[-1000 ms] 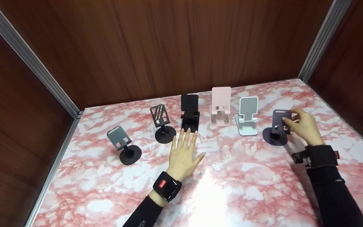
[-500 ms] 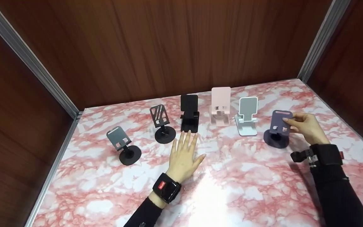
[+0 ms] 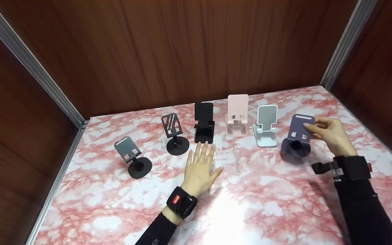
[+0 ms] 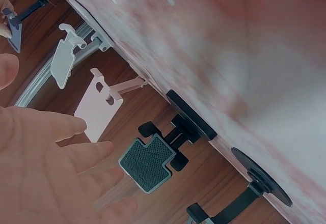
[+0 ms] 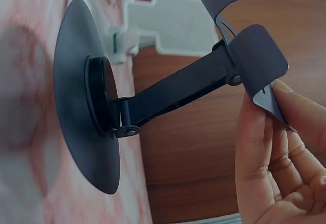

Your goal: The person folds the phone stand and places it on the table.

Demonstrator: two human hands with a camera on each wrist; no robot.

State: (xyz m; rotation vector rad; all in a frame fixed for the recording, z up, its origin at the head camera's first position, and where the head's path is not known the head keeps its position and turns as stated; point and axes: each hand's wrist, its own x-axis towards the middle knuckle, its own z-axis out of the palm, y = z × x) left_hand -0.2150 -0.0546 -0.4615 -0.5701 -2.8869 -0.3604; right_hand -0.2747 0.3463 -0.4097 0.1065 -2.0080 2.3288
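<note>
In the head view my right hand (image 3: 332, 134) pinches a purple phone stand (image 3: 299, 127) by the right edge of its plate, thumb in front and fingers behind. The right wrist view shows the stand's round base (image 5: 76, 96) raised off the table, with a shadow beside it, and its arm unfolded. My left hand (image 3: 200, 172) is palm down over the table, fingers straight and spread. Its fingertips point at the foot of a black phone stand (image 3: 204, 111). In the left wrist view nothing is in the left hand (image 4: 56, 168).
A pink phone stand (image 3: 238, 104) and a white one (image 3: 267, 117) stand between the hands. To the left are a black slotted stand (image 3: 172, 125) and a grey-green one (image 3: 127, 148) on round bases. Wood panels (image 3: 196, 51) wall the marbled table (image 3: 121, 211).
My right hand has turned the purple phone stand's plate to the front and lifted the stand, leaving a shadow under its base. The left hand stays nearly still.
</note>
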